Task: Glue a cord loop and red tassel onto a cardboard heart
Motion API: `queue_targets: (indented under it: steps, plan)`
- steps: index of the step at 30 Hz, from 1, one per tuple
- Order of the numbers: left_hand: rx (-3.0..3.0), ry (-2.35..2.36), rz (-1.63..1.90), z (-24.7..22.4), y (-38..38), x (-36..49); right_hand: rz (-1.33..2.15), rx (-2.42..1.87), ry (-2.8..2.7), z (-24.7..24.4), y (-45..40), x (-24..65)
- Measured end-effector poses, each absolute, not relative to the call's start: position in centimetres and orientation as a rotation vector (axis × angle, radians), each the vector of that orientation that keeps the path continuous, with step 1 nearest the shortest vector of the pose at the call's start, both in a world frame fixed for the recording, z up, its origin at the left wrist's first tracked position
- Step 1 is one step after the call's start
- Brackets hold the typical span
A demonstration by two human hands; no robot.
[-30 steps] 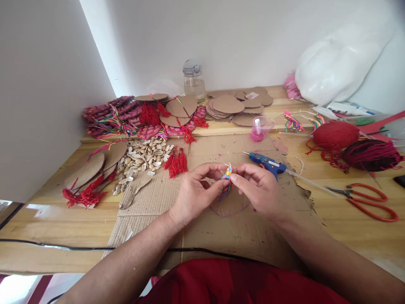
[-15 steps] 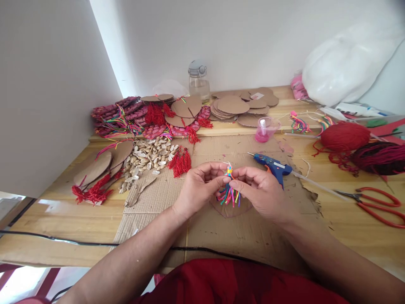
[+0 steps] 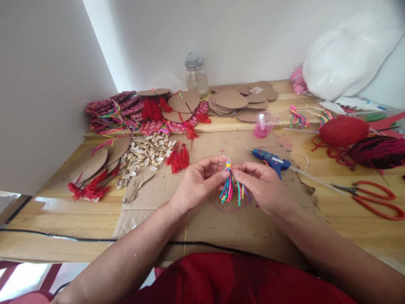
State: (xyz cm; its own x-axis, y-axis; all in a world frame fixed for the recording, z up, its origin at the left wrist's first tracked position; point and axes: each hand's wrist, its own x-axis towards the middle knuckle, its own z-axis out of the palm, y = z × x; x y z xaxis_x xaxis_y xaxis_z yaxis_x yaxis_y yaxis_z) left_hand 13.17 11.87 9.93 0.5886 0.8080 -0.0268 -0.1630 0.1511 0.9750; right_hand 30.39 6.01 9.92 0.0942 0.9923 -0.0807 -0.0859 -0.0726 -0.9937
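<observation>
A multicolored tassel hangs between my two hands, its yellow-wrapped top upright and its strands fanned downward. My left hand pinches it from the left between thumb and fingers. From the other side, my right hand pinches it close to the wrapped neck. Below the strands lies a cardboard piece with a pointed lower edge, partly hidden by the hands. It rests on a large cardboard sheet.
A blue glue gun lies behind my right hand, with red-handled scissors farther right. Peanut shells and red tassels are at left. Beyond them stand a bottle and a pink cup. A black cable crosses in front.
The tassel's strands have spread apart, with some now splayed to the right. Both hands still pinch its top. The whole view has shifted slightly.
</observation>
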Motion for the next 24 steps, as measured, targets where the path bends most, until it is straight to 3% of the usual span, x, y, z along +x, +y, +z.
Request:
queue_targets:
  steps: [24]
  plan:
    - [1.309, 0.773, 0.732, 10.34, 12.21, 13.03, 1.0, -1.361, -1.263, 9.48, 5.96, 30.75]
